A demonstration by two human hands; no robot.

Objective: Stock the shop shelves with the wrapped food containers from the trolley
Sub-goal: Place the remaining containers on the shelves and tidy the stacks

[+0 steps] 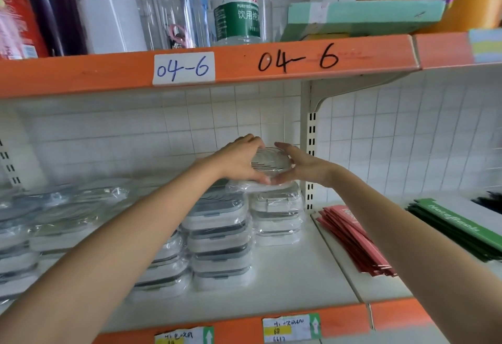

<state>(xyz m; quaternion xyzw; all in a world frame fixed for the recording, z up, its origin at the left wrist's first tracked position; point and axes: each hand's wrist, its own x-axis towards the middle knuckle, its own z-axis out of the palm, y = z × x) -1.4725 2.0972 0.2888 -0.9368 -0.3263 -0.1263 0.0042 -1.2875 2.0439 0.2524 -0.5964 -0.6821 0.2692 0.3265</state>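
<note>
Both hands hold one wrapped food container at the back right of the white shelf. My left hand grips its left side with fingers curled over the top. My right hand cups its right side. The container sits tilted just above a back stack of wrapped containers. A taller stack stands in front and to the left, and more stacks fill the left of the shelf. The trolley is out of view.
The orange-edged upper shelf marked 04-6 overhangs my hands and carries bottles and boxes. A slotted upright stands just right of the held container. Red flat packs and green flat packs lie on the neighbouring shelf.
</note>
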